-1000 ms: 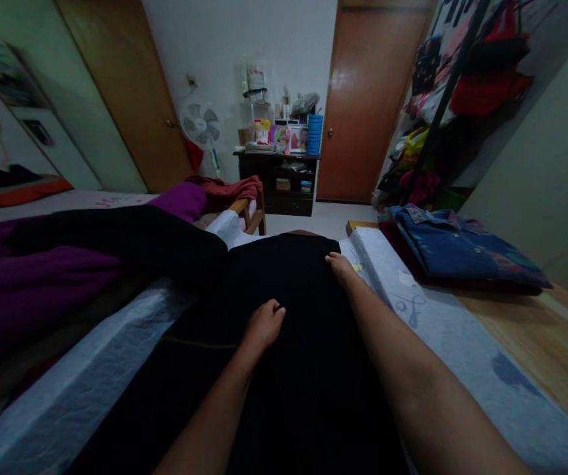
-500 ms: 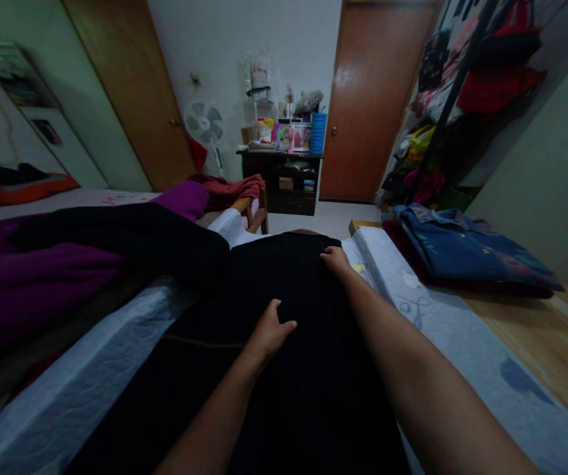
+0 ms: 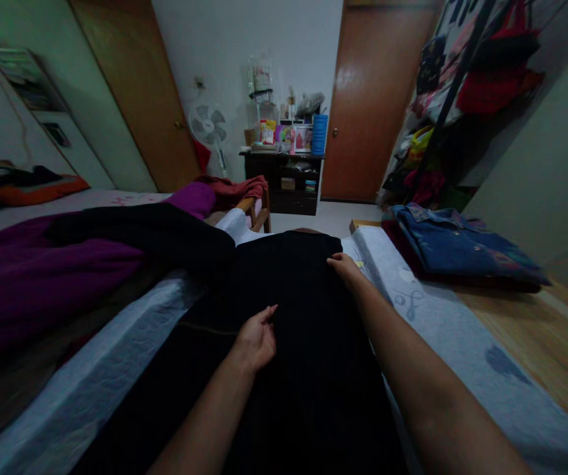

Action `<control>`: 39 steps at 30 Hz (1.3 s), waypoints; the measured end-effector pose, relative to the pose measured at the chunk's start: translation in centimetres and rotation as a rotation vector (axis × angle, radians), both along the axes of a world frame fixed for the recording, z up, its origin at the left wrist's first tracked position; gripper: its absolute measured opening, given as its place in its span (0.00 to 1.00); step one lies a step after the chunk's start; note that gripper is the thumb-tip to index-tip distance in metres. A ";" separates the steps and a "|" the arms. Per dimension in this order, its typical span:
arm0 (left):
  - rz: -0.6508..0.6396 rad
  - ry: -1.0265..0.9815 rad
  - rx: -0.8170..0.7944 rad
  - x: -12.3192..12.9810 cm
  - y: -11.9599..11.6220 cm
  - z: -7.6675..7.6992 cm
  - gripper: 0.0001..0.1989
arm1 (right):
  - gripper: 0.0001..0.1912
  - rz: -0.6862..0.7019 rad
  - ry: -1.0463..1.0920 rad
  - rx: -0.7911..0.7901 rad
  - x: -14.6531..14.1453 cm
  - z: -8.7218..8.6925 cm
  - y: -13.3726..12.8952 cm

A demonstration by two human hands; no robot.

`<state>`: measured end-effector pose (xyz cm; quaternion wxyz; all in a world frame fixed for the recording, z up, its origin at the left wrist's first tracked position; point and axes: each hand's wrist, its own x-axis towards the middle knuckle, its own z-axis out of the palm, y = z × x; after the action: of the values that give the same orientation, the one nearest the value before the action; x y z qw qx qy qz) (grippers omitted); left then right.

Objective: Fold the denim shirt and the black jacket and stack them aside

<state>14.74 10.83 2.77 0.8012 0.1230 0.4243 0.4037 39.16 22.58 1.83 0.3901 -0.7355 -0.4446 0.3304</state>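
Observation:
A black long-sleeved top (image 3: 303, 382) lies spread out over the pale patterned sheet, its neck end pointing away from me. One sleeve (image 3: 165, 227) stretches left across a purple blanket. My right hand (image 3: 346, 269) is at the far right shoulder of the top, fingertips pinched together on the cloth's edge. Above the middle of the top is my left hand (image 3: 258, 340), turned partly palm-up, with the index finger extended and the others loosely curled. I see nothing held in it. A thin light line crosses the dark cloth left of this hand.
Folded denim clothing (image 3: 462, 241) rests on a dark red folded cloth at the right, by a wooden board (image 3: 536, 343). The purple blanket (image 3: 66, 284) covers the left side. Farther back stand a fan (image 3: 209, 125), a dark cabinet (image 3: 284, 191) and a brown door (image 3: 353, 105).
My left hand has shifted slightly left and rolled over, its thumb and finger less spread. My right hand has slid a little to the right along the shoulder edge. The view has moved slightly.

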 end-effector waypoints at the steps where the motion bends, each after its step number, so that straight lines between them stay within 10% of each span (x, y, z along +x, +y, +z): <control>1: 0.000 -0.071 -0.058 0.0 -0.3 0.2 0.14 | 0.20 0.001 0.013 -0.018 -0.1 0.3 -1.2; 14: 0.117 -0.024 0.155 1.6 -2.6 -0.4 0.35 | 0.38 0.142 0.133 0.084 -3.4 1.7 -20.8; 19: 0.050 0.095 0.340 2.0 -2.8 -0.6 0.38 | 0.19 0.261 0.027 0.142 -2.8 1.1 -23.8; 26: 0.027 1.306 0.796 1.2 -4.3 -0.8 0.30 | 0.27 0.222 0.142 0.131 -2.4 0.3 -26.8; 32: -0.583 1.488 1.380 2.4 -7.6 -1.1 0.22 | 0.37 0.306 0.172 0.090 -2.7 0.0 -29.7; 39: -0.876 1.534 1.328 3.1 -8.4 -1.4 0.29 | 0.33 0.353 0.151 0.048 -2.9 0.0 -31.4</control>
<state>17.88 2.40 1.36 0.1737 0.8859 0.4273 0.0490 36.26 -8.85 1.80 0.3757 -0.6099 -0.5438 0.4373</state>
